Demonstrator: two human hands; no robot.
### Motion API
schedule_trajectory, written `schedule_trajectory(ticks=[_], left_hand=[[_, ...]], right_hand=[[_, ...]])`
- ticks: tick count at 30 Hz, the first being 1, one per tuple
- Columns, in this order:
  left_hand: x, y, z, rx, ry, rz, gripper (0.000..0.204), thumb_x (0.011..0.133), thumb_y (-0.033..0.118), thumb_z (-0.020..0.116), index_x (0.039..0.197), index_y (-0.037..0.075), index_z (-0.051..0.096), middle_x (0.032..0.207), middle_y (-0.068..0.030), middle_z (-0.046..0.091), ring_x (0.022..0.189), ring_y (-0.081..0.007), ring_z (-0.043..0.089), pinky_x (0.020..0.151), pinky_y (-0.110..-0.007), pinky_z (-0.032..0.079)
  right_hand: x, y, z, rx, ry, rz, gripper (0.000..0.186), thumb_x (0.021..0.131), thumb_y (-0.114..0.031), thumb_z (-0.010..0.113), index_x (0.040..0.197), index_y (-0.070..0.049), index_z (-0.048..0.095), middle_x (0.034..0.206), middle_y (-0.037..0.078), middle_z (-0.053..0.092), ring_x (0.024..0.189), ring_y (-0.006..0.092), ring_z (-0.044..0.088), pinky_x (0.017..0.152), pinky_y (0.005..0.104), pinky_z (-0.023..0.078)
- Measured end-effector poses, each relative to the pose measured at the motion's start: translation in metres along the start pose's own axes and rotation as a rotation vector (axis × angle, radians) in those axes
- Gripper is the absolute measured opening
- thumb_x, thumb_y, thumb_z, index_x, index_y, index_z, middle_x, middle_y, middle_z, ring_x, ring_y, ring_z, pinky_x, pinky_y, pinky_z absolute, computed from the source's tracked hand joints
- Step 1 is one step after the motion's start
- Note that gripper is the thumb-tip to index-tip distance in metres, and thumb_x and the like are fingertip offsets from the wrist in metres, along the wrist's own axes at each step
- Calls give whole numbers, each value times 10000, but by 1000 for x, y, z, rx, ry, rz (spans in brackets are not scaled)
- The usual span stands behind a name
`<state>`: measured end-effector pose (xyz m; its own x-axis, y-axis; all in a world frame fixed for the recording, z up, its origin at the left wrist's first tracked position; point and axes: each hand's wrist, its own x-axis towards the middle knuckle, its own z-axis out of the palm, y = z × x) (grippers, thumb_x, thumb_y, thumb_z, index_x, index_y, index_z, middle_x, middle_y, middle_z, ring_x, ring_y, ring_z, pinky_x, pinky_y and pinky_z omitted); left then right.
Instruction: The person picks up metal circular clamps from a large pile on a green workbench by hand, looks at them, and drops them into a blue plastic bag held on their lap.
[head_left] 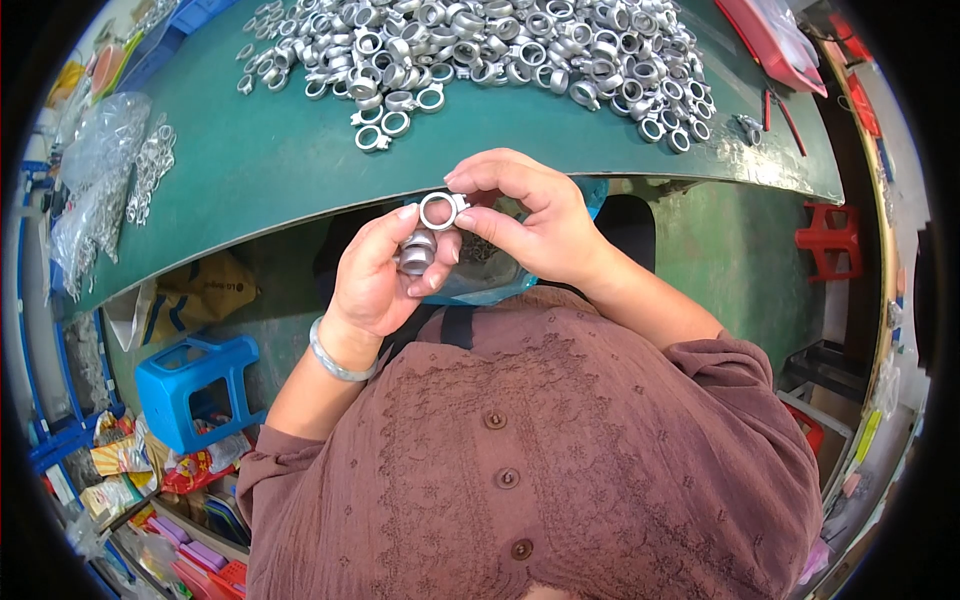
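Observation:
Between both hands, just off the table's near edge, is a silver metal ring clamp (pixel 456 203) with a small lug on its right side. My right hand (pixel 535 215) pinches that lug between thumb and fingers. Closed around more silver ring clamps (pixel 416 252), my left hand (pixel 375 270) also touches the upper ring's left rim with its thumb. How many rings lie in the left palm is partly hidden by the fingers. A large heap of similar ring clamps (pixel 480 45) covers the far middle of the green table (pixel 270 170).
A blue plastic bag (pixel 490 290) hangs open below my hands. Clear bags (pixel 100 170) and small metal parts (pixel 152 170) lie at the table's left. At the right are a red tray (pixel 770 45) and a red-handled tool (pixel 785 120). A blue stool (pixel 195 390) and red stool (pixel 830 240) stand on the floor.

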<state>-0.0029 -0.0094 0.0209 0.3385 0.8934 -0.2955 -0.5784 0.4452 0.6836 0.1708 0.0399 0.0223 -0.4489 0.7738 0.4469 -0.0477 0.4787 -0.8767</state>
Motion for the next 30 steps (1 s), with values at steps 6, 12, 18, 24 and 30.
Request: schedule_trajectory(ticks=[6, 12, 18, 24, 30], left_hand=[[0, 0, -1, -4, -28, 3, 296, 896, 290, 367, 926, 36, 517, 720, -89, 553, 486, -101, 463, 381, -166, 309], [-1, -1, -2, -32, -28, -1, 300, 895, 276, 369, 912, 20, 524, 722, -90, 563, 494, -105, 467, 385, -168, 304], [0, 0, -2, -10, -25, -10, 290, 895, 289, 370, 909, 35, 510, 733, -98, 554, 490, -104, 467, 384, -164, 315], [-2, -1, -1, 20, -22, 9, 274, 889, 276, 395, 909, 31, 514, 756, -100, 563, 496, -90, 470, 387, -157, 318], [-1, 1, 2, 58, -32, 65, 269, 864, 174, 461, 1043, -14, 533, 799, -88, 593, 525, -73, 467, 426, -150, 304]], right_hand=[[-1, 3, 1, 109, -2, 97, 147, 760, -36, 611, 900, -5, 584, 853, 70, 581, 733, 127, 566, 663, 234, 455], [-2, 4, 0, 167, -8, 139, 139, 763, -41, 610, 897, -5, 599, 841, 67, 587, 761, 134, 573, 687, 237, 453], [-1, 3, -1, 170, -13, 144, 135, 759, -43, 612, 889, -7, 606, 834, 64, 593, 762, 138, 575, 694, 241, 452], [-1, 0, -1, 157, -24, 152, 127, 749, -32, 612, 875, -13, 611, 832, 59, 595, 762, 139, 572, 691, 242, 451], [-1, 5, -3, 157, -12, 91, 124, 738, -14, 613, 862, -19, 616, 854, 61, 587, 759, 146, 570, 687, 244, 450]])
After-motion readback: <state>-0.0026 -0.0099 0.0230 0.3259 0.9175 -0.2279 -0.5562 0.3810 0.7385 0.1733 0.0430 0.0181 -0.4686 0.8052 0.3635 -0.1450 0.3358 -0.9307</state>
